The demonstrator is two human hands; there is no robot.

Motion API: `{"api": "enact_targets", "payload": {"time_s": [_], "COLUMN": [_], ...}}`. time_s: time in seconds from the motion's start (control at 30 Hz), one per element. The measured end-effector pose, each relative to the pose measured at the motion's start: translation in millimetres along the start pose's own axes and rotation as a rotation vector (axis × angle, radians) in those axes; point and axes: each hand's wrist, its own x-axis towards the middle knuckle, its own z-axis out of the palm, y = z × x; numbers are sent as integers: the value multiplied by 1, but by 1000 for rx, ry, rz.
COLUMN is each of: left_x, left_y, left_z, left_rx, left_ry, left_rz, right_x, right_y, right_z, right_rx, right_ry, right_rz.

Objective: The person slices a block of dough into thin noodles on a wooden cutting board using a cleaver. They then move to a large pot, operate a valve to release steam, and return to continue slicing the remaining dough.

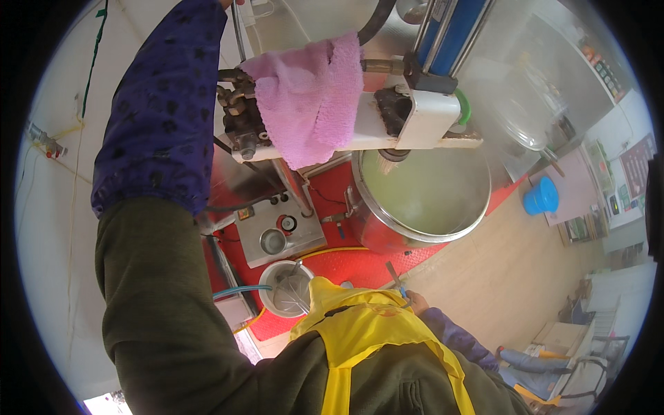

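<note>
My left arm reaches up in a purple sleeve cover, and only a sliver of my left hand [227, 3] shows at the top edge, closed around a metal lever [238, 31]. The lever rises from the valve block [241, 111] of a white-framed press with a blue cylinder [441, 36]. Over the frame hangs a pink towel [311, 98]. Pale strands [386, 165] hang from the press's round outlet [393, 154], above a large steel pot [423, 237] of cloudy greenish liquid. Low beside my yellow apron [378, 321], my right hand [416, 302] grips a blue-handled metal blade [392, 272].
A steel control box [254, 244] stands on the red mat [342, 264], near a white bucket [264, 298] holding a wire strainer or whisk. Farther right are a blue bucket [541, 196] and a person's jeans-clad legs [534, 365]. Steam blurs the upper right.
</note>
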Motion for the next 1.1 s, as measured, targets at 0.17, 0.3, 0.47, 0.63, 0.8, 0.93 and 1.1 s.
{"api": "enact_targets", "payload": {"time_s": [0.17,0.3,0.47,0.63,0.8,0.93,1.1], "left_x": [2,-10,-11,-6,-1,1,1], "left_y": [7,39,31,-1,-19,-25,-24], "left_z": [-11,-19,-17,2,8,7,8], "left_rx": [-305,-529,-220,-528,-489,-485,-633], "left_ry": [-25,-24,-26,-9,5,18,17], "left_rz": [-113,-365,-191,-203,-258,-201,-356], "right_x": [-3,4,12,5,-2,-4,-7], "right_y": [1,18,41,42,34,35,40], "right_z": [0,6,19,21,19,22,23], "right_rx": [43,46,154,108,87,78,115], "right_ry": [-18,7,46,117,161,191,206], "right_rz": [22,8,51,-17,7,41,4]}}
